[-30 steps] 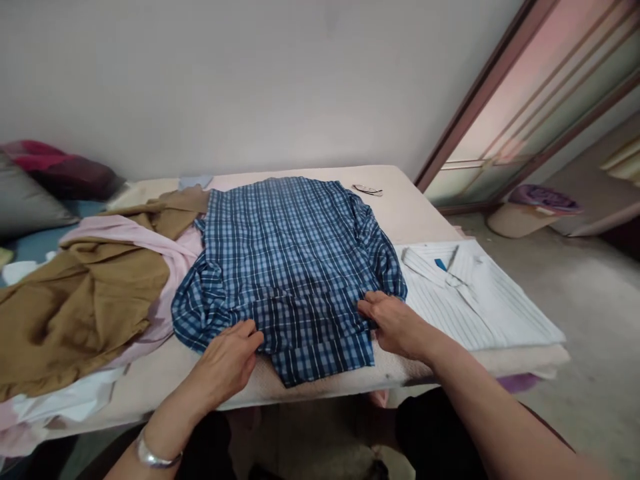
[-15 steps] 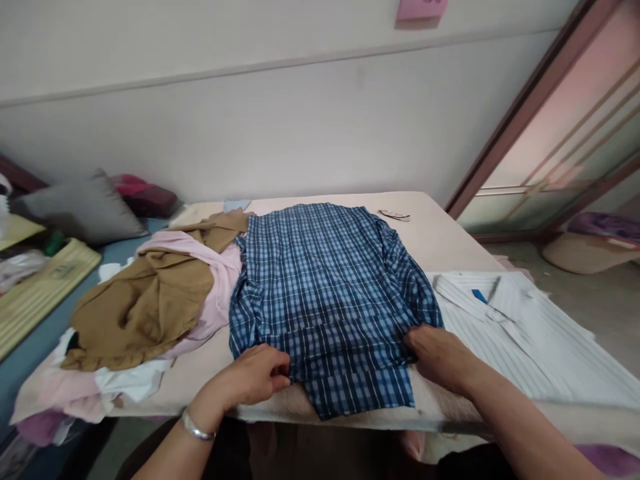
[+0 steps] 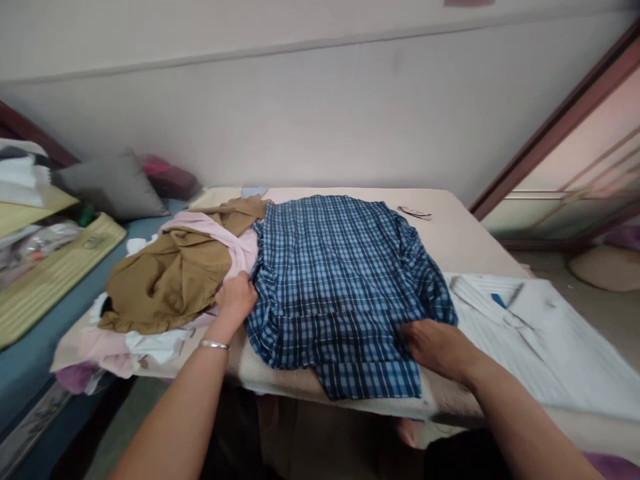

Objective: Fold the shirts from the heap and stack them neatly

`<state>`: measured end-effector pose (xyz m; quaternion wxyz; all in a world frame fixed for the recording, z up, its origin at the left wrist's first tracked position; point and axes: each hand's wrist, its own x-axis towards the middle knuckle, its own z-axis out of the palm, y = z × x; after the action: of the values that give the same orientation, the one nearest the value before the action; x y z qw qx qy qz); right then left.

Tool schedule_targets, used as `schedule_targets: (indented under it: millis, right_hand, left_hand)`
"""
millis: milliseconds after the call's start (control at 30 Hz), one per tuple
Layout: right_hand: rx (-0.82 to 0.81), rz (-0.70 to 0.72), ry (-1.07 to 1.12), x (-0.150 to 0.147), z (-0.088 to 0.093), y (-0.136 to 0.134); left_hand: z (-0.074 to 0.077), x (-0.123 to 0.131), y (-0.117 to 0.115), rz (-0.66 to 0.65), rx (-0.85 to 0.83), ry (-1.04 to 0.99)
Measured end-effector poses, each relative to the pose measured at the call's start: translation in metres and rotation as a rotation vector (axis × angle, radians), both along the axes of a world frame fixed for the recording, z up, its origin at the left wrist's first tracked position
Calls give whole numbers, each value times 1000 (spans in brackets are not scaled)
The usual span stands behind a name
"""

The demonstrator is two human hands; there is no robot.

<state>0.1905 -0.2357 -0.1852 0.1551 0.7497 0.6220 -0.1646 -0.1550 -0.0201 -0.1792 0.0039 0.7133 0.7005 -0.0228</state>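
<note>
A blue plaid shirt (image 3: 340,267) lies spread on the cloth-covered table (image 3: 445,223), its sleeves bunched along both sides. Part of its near end reaches toward the table's front edge. My left hand (image 3: 237,298), with a silver bangle at the wrist, is closed on the shirt's left side. Next to that hand are a brown garment (image 3: 170,280) and pink cloth. On the shirt's lower right side, my right hand (image 3: 435,343) is closed with its fingertips in the fabric. A folded white striped shirt (image 3: 545,340) lies to the right of that hand.
Eyeglasses (image 3: 415,213) rest near the table's far side. Pale pink and white cloths (image 3: 110,347) lie at the front left. A grey cushion (image 3: 113,183) and a yellow striped item (image 3: 60,280) sit on the blue surface farther left. A wall (image 3: 325,120) stands behind.
My left hand has moved up and away from the shirt's lower left corner to its left side. My right hand stays at the lower right. The view has shifted slightly left.
</note>
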Motion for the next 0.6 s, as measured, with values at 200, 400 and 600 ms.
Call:
schedule_targets:
  millis: [200,400,600]
  right_hand:
    - [80,-235,-142,34,19,-3]
    - [-32,-245,-117,34,4,7]
    - [330,-157,28,-17,6,26]
  left_hand:
    - [-5,9,-13,-179,266,17]
    - [-16,0,-1,-64,276,91]
    - [-10,-14,17,85,101,-182]
